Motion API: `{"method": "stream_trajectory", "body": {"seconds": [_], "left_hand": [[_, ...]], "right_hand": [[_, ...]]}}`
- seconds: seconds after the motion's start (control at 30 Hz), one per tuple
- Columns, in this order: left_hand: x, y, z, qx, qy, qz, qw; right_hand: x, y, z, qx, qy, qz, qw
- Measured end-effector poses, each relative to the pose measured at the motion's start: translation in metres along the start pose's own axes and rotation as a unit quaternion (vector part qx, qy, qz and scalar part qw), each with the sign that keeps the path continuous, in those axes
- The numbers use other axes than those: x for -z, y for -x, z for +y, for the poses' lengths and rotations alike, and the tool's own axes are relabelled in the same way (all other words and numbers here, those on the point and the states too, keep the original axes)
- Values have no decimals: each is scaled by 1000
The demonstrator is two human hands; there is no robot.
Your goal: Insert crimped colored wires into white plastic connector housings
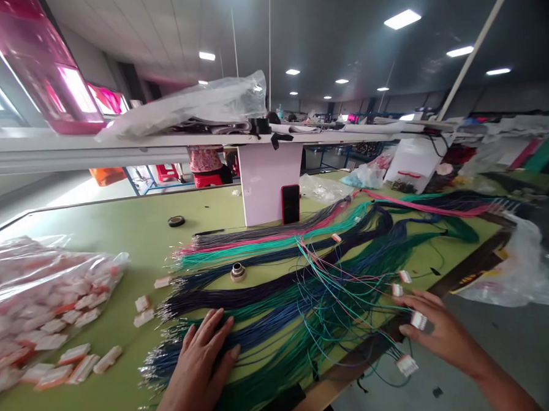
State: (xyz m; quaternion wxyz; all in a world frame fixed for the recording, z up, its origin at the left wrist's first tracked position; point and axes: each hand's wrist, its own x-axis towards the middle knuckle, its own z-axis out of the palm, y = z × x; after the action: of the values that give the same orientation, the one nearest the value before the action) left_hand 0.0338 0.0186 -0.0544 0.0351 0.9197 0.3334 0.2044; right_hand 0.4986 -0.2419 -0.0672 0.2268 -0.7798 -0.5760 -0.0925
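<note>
My left hand (195,363) open, flat, pinning blue wire bundle (244,336); right hand (442,335) pinching white connector (418,320) near tabletop (73,222) edge, thin leads (335,306) slack.

There are two hands, the left hand (195,372) and the right hand (440,332). One phone (291,203) stands against one white post (268,184). The table (87,240) holds one roll of tape (176,221), one metal ring (237,272), one full plastic bag (40,297) and about seven loose white plugs (108,359). Four wire plugs (407,365) sit on wire ends near the right hand.
</note>
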Motion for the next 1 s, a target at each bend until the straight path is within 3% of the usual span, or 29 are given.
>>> {"method": "stream_trajectory", "body": {"seconds": [0.07,0.13,0.23,0.27,0.3,0.4,0.5,0.6,0.7,0.77,1.0], "left_hand": [[5,-1,2,6,16,2,1000],[14,-3,6,16,38,21,999],[32,-4,12,39,74,71,994],[38,-3,14,46,83,84,992],[44,-2,16,53,90,94,990],[57,7,21,70,101,112,986],[61,21,21,82,99,119,985],[60,39,16,94,86,126,984],[61,57,10,117,97,138,979],[63,68,8,150,119,143,971],[77,95,16,260,182,174,932]], "right_hand": [[10,-3,0,-13,-4,-26,1000],[20,-9,-11,-72,-16,-7,997],[30,-22,-53,-184,-38,72,980],[30,-28,-72,-176,-60,91,978],[29,-33,-94,-138,-96,118,979],[17,-46,-164,-4,-192,100,976],[-2,-49,-228,104,-269,-31,957],[-17,-47,-274,202,-238,-147,939],[-22,-48,-306,293,-165,-222,915],[-25,-51,-322,324,-135,-236,906],[-50,-60,-350,288,-72,-270,916]]}}
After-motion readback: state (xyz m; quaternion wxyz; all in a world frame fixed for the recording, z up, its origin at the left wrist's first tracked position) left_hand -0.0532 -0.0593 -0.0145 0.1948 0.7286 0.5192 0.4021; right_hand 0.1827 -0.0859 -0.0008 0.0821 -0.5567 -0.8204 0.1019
